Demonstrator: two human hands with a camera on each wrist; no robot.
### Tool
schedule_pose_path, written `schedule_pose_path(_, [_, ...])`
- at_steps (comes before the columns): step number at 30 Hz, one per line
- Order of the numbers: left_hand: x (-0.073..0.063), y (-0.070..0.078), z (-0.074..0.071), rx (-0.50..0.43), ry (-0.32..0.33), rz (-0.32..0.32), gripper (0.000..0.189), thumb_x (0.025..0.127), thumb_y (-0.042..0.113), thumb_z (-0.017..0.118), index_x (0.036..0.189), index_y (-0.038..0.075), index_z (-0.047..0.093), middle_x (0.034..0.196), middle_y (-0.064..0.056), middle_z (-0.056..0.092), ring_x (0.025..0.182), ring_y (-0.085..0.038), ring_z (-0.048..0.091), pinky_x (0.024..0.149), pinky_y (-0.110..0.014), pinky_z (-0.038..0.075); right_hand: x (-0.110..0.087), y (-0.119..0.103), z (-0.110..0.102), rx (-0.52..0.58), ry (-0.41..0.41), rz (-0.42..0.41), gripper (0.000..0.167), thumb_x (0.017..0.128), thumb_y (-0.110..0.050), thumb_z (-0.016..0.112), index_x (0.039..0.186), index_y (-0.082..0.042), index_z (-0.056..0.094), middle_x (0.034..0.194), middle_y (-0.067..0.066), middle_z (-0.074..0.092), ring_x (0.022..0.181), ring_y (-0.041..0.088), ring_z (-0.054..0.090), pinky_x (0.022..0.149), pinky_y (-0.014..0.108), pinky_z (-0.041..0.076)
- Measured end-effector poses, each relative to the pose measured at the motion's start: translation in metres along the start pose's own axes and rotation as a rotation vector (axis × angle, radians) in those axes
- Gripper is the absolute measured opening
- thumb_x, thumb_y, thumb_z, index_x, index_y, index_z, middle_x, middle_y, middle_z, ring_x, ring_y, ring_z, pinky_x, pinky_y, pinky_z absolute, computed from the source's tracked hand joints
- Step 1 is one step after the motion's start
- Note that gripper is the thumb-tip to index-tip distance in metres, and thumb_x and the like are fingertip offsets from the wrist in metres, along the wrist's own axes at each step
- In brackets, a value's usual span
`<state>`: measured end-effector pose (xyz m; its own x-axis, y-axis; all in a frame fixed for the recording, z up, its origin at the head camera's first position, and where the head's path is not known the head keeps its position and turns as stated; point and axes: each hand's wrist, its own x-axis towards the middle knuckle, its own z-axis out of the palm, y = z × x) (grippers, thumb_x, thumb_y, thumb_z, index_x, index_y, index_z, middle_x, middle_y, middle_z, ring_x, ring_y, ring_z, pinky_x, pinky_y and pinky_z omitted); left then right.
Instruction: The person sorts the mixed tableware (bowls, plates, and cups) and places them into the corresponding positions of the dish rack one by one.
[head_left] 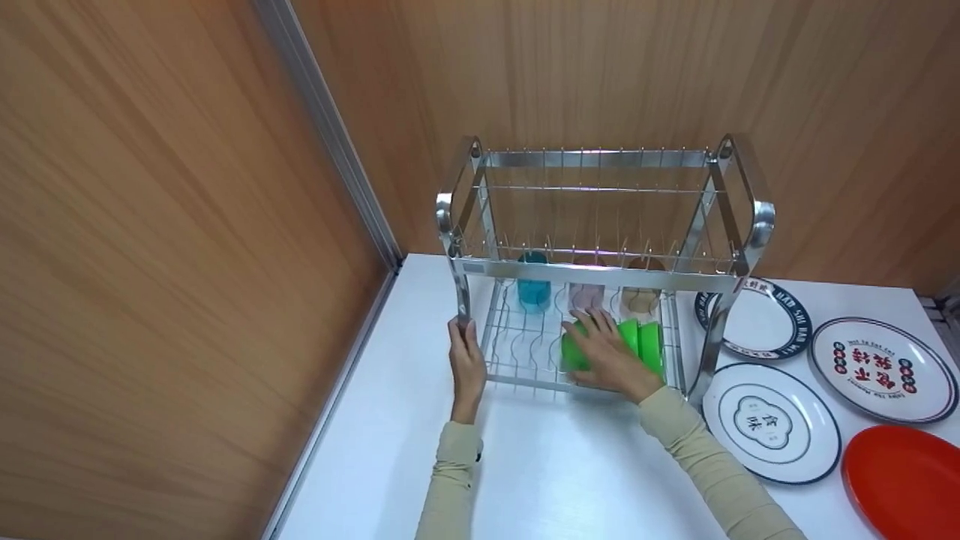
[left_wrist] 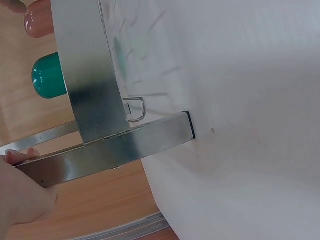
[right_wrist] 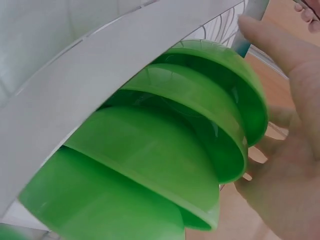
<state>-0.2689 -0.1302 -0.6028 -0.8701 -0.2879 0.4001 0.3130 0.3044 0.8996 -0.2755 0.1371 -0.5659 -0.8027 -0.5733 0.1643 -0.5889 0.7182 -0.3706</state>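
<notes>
A two-tier metal dish rack (head_left: 600, 276) stands on the white table in the head view. My left hand (head_left: 468, 367) grips its front left upright, which also crosses the left wrist view as a flat metal bar (left_wrist: 105, 155). Several green bowls (head_left: 651, 349) stand on edge in a row on the lower tier, at the front right. Over the leftmost bowl (right_wrist: 250, 95), my right hand (head_left: 607, 360) has its fingers spread. In the right wrist view its thumb stands off that bowl, while the other fingers are right at the rim.
At the back of the lower tier are a teal cup (head_left: 534, 291), a pink cup (head_left: 586, 295) and a tan cup (head_left: 639, 301). Three patterned white plates (head_left: 795, 442) and a red plate (head_left: 911, 480) lie right of the rack. Wooden panels (head_left: 187, 225) rise left and behind.
</notes>
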Motion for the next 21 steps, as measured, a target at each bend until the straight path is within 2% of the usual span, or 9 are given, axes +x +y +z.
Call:
schedule_pose_path(4, [-0.001, 0.001, -0.001, 0.006, -0.009, -0.015, 0.022, 0.114, 0.024, 0.036, 0.129, 0.011, 0.044, 0.092, -0.006, 0.044, 0.084, -0.022, 0.047, 0.074, -0.031, 0.042, -0.006, -0.002, -0.002, 0.081, 0.091, -0.014, 0.082, 0.087, -0.030, 0.085, 0.153, -0.004, 0.045, 0.160, 0.024, 0.034, 0.149, 0.047, 0.023, 0.121, 0.064, 0.019])
schedule_pose_path(7, [-0.001, 0.002, 0.000, 0.002, -0.019, -0.020, 0.024, 0.114, 0.024, 0.035, 0.132, 0.011, 0.044, 0.094, -0.005, 0.047, 0.089, -0.017, 0.048, 0.080, -0.033, 0.044, -0.011, -0.004, -0.004, 0.093, 0.167, -0.042, 0.080, 0.086, -0.032, 0.085, 0.150, -0.004, 0.048, 0.154, 0.022, 0.041, 0.145, 0.043, 0.032, 0.118, 0.062, 0.031])
schedule_pose_path(10, [0.000, 0.002, 0.000, 0.001, -0.028, -0.026, 0.025, 0.114, 0.024, 0.035, 0.133, 0.011, 0.044, 0.096, -0.001, 0.047, 0.093, -0.017, 0.049, 0.084, -0.035, 0.045, -0.017, -0.007, -0.007, 0.111, 0.229, -0.058, 0.078, 0.086, -0.032, 0.086, 0.149, -0.003, 0.050, 0.150, 0.019, 0.046, 0.141, 0.040, 0.037, 0.114, 0.060, 0.038])
schedule_pose_path(14, [0.001, 0.003, 0.001, 0.013, -0.023, -0.038, 0.025, 0.114, 0.024, 0.035, 0.132, 0.011, 0.044, 0.094, -0.001, 0.045, 0.091, -0.022, 0.049, 0.081, -0.033, 0.043, -0.026, -0.010, -0.013, 0.161, 0.274, -0.070, 0.077, 0.086, -0.032, 0.085, 0.149, -0.003, 0.050, 0.148, 0.018, 0.049, 0.140, 0.039, 0.041, 0.112, 0.060, 0.041])
schedule_pose_path(17, [0.002, 0.003, 0.000, 0.017, -0.020, -0.037, 0.026, 0.114, 0.026, 0.035, 0.133, 0.011, 0.044, 0.093, -0.005, 0.045, 0.090, -0.024, 0.048, 0.079, -0.032, 0.042, -0.032, -0.011, -0.017, 0.191, 0.304, -0.072, 0.075, 0.087, -0.033, 0.085, 0.147, -0.003, 0.051, 0.146, 0.017, 0.050, 0.136, 0.038, 0.045, 0.110, 0.059, 0.044])
schedule_pose_path(21, [-0.001, 0.000, 0.000, 0.008, -0.012, -0.038, 0.025, 0.114, 0.026, 0.034, 0.132, 0.010, 0.043, 0.090, -0.009, 0.042, 0.084, -0.024, 0.045, 0.074, -0.031, 0.040, -0.043, -0.011, -0.020, 0.237, 0.331, -0.047, 0.070, 0.087, -0.033, 0.084, 0.143, -0.004, 0.055, 0.143, 0.015, 0.054, 0.128, 0.034, 0.052, 0.099, 0.054, 0.053])
